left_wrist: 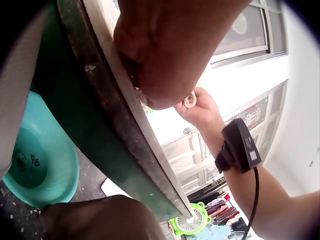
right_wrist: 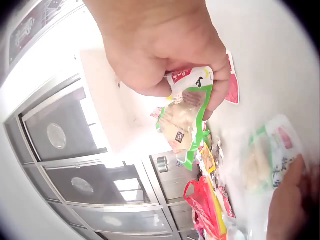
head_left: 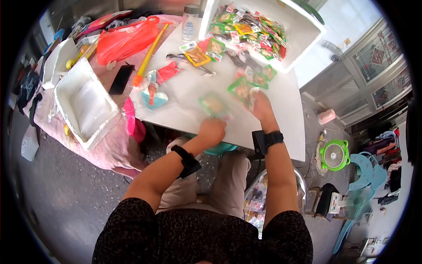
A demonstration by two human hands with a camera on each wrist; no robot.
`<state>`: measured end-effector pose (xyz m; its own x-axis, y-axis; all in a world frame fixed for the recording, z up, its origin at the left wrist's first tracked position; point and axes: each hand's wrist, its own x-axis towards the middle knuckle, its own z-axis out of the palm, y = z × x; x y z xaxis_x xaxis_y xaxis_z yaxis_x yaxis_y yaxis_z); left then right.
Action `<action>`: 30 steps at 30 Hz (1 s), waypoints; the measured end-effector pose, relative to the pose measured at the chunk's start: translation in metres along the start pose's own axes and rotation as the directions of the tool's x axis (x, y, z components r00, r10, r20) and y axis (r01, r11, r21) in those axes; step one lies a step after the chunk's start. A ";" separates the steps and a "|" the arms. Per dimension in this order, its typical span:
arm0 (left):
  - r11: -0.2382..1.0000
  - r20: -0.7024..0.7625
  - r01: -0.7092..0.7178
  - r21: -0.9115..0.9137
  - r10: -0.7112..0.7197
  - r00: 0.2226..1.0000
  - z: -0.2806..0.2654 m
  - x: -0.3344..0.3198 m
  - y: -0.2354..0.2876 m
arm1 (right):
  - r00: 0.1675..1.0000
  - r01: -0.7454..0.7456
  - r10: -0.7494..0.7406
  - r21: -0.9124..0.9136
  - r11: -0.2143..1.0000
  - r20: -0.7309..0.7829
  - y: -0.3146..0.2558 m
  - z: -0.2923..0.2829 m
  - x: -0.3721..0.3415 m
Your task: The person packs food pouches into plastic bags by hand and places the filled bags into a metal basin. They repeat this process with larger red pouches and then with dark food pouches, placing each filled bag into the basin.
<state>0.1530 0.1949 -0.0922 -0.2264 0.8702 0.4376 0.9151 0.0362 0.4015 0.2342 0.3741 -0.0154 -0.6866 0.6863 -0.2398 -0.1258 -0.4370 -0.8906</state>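
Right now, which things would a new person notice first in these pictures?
Probably the white foam box of colourful packets, at the far side of the table, and the red bag on the pink cloth to the left. Nearer, the right hand grips a green-edged packet, and the left hand holds a blurred packet.

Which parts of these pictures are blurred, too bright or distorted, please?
Head view: fisheye bowing, black corners, and a green-edged food packet smeared above the left hand; left wrist view: that hand looks dark, with washed-out white behind the right hand; right wrist view: glare around the white foam box, yet the right-hand packet looks fairly sharp.
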 end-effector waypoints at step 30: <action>0.991 0.035 -0.039 -0.128 0.043 0.998 -0.006 -0.012 0.008 | 0.983 0.113 -0.170 -0.517 0.849 -0.066 0.072 -0.037 -0.129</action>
<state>0.1613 0.1816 -0.0896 -0.1745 0.8878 0.4259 0.8728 -0.0608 0.4843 0.3408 0.2755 -0.0632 -0.6065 0.7875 -0.1094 0.1862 0.0069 -0.9825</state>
